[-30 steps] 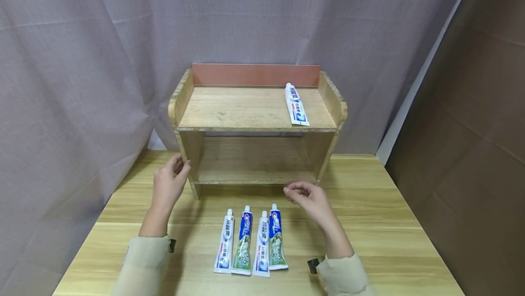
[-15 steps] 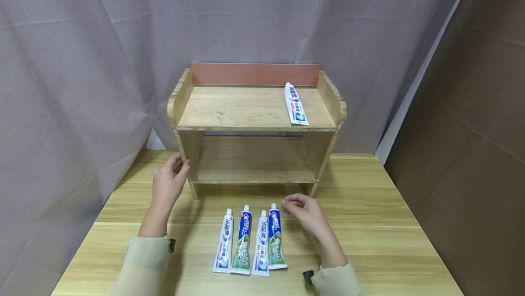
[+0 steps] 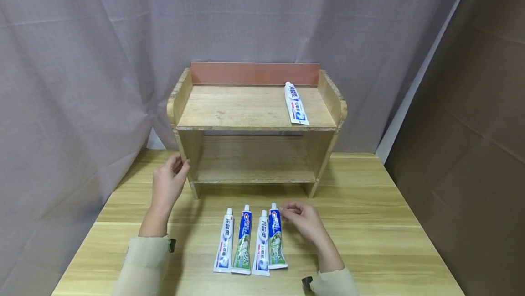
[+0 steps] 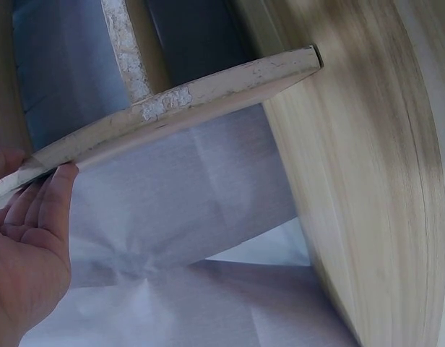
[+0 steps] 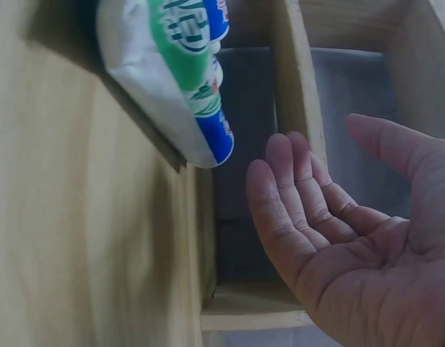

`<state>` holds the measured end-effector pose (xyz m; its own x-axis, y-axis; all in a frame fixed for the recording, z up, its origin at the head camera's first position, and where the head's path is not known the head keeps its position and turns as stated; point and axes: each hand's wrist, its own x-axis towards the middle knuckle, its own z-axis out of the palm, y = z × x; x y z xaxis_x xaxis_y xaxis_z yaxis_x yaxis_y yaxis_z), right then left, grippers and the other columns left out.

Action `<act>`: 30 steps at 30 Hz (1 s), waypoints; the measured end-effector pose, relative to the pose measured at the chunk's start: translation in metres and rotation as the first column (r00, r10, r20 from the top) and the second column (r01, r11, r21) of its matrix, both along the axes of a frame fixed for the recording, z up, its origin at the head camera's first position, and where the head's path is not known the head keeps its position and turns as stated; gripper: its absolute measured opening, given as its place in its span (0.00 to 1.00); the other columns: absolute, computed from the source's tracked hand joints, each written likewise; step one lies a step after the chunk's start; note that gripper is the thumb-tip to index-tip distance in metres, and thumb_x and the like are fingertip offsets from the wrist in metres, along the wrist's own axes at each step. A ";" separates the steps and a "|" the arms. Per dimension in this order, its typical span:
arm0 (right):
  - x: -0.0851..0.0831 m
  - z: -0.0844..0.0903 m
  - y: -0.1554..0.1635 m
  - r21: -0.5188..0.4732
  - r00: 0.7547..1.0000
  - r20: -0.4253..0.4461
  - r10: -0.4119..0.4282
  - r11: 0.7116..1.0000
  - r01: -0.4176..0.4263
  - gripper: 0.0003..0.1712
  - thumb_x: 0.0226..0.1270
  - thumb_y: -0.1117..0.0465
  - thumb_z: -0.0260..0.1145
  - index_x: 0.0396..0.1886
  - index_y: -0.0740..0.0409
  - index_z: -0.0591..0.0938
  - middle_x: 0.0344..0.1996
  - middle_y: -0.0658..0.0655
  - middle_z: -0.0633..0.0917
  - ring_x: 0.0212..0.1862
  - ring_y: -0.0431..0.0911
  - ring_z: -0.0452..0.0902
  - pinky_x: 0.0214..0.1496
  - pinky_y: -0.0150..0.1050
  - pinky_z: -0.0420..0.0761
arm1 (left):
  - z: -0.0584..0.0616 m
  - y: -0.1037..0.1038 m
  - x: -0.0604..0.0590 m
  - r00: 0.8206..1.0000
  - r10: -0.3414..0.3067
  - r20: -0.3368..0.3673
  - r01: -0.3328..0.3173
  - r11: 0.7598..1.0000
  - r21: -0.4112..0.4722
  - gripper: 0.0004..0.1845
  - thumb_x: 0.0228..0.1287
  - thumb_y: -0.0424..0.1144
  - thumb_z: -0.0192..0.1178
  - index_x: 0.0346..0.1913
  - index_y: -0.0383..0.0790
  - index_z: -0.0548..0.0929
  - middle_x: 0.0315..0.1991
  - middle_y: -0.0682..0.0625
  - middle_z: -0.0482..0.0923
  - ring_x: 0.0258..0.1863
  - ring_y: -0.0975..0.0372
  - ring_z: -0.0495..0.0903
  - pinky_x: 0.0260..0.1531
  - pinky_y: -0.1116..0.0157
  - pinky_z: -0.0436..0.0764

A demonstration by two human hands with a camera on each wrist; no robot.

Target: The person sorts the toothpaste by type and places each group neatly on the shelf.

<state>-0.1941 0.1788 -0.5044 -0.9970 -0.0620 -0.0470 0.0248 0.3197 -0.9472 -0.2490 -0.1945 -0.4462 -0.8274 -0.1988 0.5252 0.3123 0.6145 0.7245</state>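
Left hand (image 3: 167, 185) rests open-fingered against the wooden shelf (image 3: 254, 125) side; right hand (image 3: 301, 220), open and empty, hovers beside the rightmost toothpaste tube (image 3: 276, 236), looks like a grab needs fingers closing round it

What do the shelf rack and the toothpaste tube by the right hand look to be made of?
Shelf rack: seemingly unfinished wood, matte, with visible grain, chipped pale edges and a reddish back panel. Toothpaste tube, nearest the right hand: probably soft plastic laminate, glossy printed blue, white and green, flat crimped end, white cap.
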 end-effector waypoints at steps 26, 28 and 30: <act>0.011 -0.019 0.000 0.075 0.994 0.107 0.000 0.997 -0.008 0.20 0.67 0.54 0.71 0.46 0.68 0.84 0.35 0.58 0.87 0.38 0.51 0.84 0.42 0.44 0.89 | 0.000 0.000 -0.001 1.000 0.002 -0.023 -0.002 1.000 0.007 0.14 0.70 0.37 0.62 0.54 0.32 0.84 0.48 0.36 0.85 0.47 0.48 0.87 0.46 0.60 0.87; 0.012 -0.021 0.000 0.100 0.995 0.100 0.001 0.995 -0.011 0.20 0.66 0.54 0.71 0.45 0.67 0.84 0.34 0.57 0.87 0.37 0.50 0.84 0.41 0.42 0.89 | 0.000 0.000 -0.001 1.000 -0.001 -0.022 0.002 1.000 0.008 0.14 0.70 0.37 0.62 0.54 0.32 0.84 0.48 0.36 0.85 0.47 0.48 0.87 0.46 0.60 0.87; 0.013 -0.022 -0.001 0.128 0.995 0.097 0.011 0.992 -0.024 0.20 0.65 0.54 0.72 0.45 0.68 0.84 0.33 0.56 0.87 0.36 0.49 0.83 0.38 0.40 0.88 | 0.000 0.000 -0.001 1.000 -0.004 -0.015 0.005 1.000 0.010 0.15 0.70 0.37 0.62 0.54 0.32 0.83 0.48 0.36 0.85 0.48 0.47 0.87 0.47 0.59 0.87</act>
